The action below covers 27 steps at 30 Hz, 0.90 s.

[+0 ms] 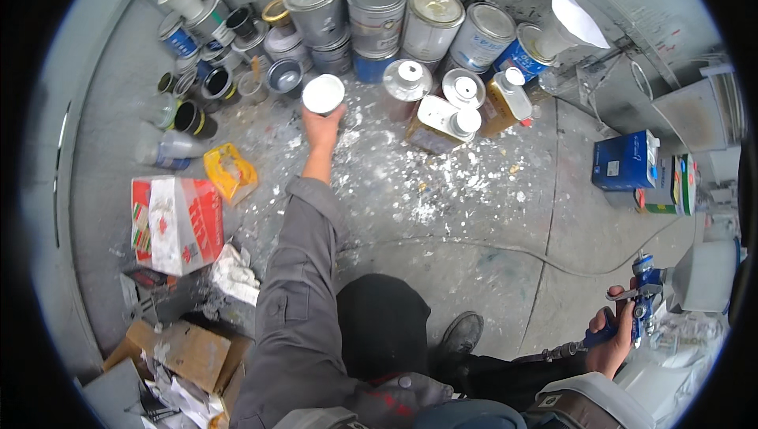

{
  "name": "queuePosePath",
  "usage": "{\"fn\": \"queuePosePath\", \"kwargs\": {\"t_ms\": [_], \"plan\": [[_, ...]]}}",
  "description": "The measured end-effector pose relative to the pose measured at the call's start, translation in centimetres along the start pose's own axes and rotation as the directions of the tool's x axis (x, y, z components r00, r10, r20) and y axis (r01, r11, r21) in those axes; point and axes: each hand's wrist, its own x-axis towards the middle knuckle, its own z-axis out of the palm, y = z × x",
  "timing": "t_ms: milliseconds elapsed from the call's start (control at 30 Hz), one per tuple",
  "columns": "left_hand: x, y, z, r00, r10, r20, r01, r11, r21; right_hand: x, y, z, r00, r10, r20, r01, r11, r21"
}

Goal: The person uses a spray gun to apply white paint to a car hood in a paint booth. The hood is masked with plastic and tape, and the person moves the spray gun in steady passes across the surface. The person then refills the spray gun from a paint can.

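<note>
My left arm reaches forward, and my left hand point(322, 125) is wrapped round a cup of white paint point(324, 92). The cup is upright beside a metal can with a grey inside point(285, 77); whether it touches the floor I cannot tell. At the lower right, my right hand point(612, 338) grips the handle of a blue spray gun point(647, 291). A whitish, translucent paint cup point(701, 275) is joined to the gun. From the handle's lower end a hose fitting point(557, 351) runs left across my dark trouser leg.
Paint cans point(377, 18) stand stacked along the back wall. White-capped solvent tins point(438, 127) sit right of my left hand. A yellow bag point(230, 172), a red box point(178, 223) and a cardboard box point(178, 350) lie left. The hose point(505, 249) crosses the paint-spattered floor near a blue tin point(624, 162).
</note>
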Motion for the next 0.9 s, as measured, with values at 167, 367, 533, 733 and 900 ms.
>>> {"fn": "queuePosePath", "kwargs": {"t_ms": [167, 367, 533, 733, 900], "plan": [[1.2, 0.3, -1.5, 0.997, 0.06, 0.057, -0.057, 0.997, -0.05, -1.0, -0.4, 1.1, 1.0, 0.029, 0.001, -0.029, 0.998, -0.05], [2.9, 18.6, -0.6, 0.951, 0.158, 0.266, -0.097, 0.969, -0.229, -2.3, -2.1, 3.1, 0.999, 0.034, 0.034, -0.032, 0.998, -0.057], [8.3, 28.8, 5.4, 0.902, 0.303, 0.307, -0.194, 0.921, -0.339, -2.4, -2.2, 3.9, 0.994, 0.048, 0.1, -0.041, 0.997, -0.064], [12.8, 25.4, 10.7, 0.933, 0.249, 0.261, -0.177, 0.947, -0.269, -3.0, -3.4, 3.8, 0.989, 0.103, 0.105, -0.095, 0.993, -0.076], [13.0, 25.2, 10.9, 0.917, 0.219, 0.333, -0.156, 0.966, -0.205, -3.2, -3.0, 2.5, 0.99, 0.11, 0.094, -0.101, 0.991, -0.091]]}}
